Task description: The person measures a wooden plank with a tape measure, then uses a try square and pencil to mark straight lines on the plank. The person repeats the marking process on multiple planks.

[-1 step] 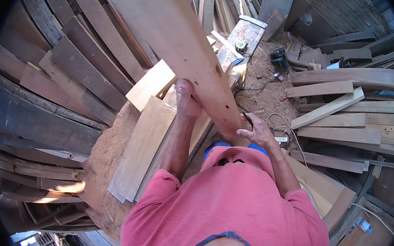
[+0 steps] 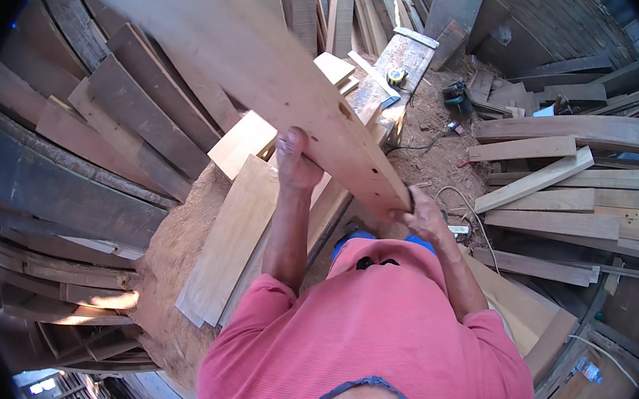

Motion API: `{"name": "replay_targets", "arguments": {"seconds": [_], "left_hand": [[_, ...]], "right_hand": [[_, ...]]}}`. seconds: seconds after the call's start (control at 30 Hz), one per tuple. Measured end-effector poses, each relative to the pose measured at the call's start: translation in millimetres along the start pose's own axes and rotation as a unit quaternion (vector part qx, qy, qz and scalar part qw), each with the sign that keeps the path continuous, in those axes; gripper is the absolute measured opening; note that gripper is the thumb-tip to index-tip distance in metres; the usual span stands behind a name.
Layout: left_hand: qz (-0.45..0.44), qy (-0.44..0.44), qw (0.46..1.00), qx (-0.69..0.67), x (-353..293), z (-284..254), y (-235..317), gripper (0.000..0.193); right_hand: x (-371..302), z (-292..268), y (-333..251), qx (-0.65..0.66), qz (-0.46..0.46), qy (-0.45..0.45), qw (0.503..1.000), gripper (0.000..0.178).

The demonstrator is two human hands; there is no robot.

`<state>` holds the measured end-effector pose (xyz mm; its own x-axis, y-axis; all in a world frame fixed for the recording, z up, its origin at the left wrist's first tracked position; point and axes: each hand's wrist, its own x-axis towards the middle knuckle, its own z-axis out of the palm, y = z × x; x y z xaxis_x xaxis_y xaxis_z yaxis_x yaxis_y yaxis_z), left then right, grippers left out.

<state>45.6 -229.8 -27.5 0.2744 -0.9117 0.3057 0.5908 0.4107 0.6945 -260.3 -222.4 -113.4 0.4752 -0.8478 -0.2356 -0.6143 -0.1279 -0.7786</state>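
A long, wide wooden board (image 2: 269, 79) slants from the upper left down to my waist, held up off the bench. Its surface is smooth, with a few dark knots and holes near one edge; the far end is blurred. My left hand (image 2: 298, 160) grips its left edge from below, thumb lying on the face. At the near end, my right hand (image 2: 423, 215) is closed round the right corner, its fingertips partly hidden. A small dark thing shows by those fingers, too unclear to name. Flat boards (image 2: 235, 241) lie below my left forearm.
A narrow bench (image 2: 406, 58) carries a yellow tape measure (image 2: 396, 77) and a square (image 2: 389, 98). A dark power tool (image 2: 456, 96) with a cord lies on the sawdust beyond. Planks (image 2: 552, 222) are piled on the right; more boards (image 2: 135, 120) lean along the left.
The board has swung, its far end going left and its near end shifting slightly right. My right hand has moved up a little round the near corner; my left hand has shifted slightly left.
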Motion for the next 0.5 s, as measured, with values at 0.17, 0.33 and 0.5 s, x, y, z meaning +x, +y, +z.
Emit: {"name": "replay_targets", "arguments": {"seconds": [0.17, 0.33, 0.5], "left_hand": [[0.023, 0.178, 0.984, -0.011, -11.6, -25.5, 29.9, 0.073], [-0.033, 0.325, 0.942, -0.076, -51.8, -36.2, 31.7, 0.070], [-0.032, 0.374, 0.922, -0.098, -91.8, -50.3, 35.6, 0.073]], "right_hand": [[14.3, -25.1, 22.0, 0.042, 0.065, -0.021, 0.997, 0.059], [14.8, -55.3, 19.8, 0.012, 0.052, -0.068, 0.996, 0.054], [3.6, -48.4, -0.7, -0.069, 0.059, -0.082, 0.992, 0.057]]}}
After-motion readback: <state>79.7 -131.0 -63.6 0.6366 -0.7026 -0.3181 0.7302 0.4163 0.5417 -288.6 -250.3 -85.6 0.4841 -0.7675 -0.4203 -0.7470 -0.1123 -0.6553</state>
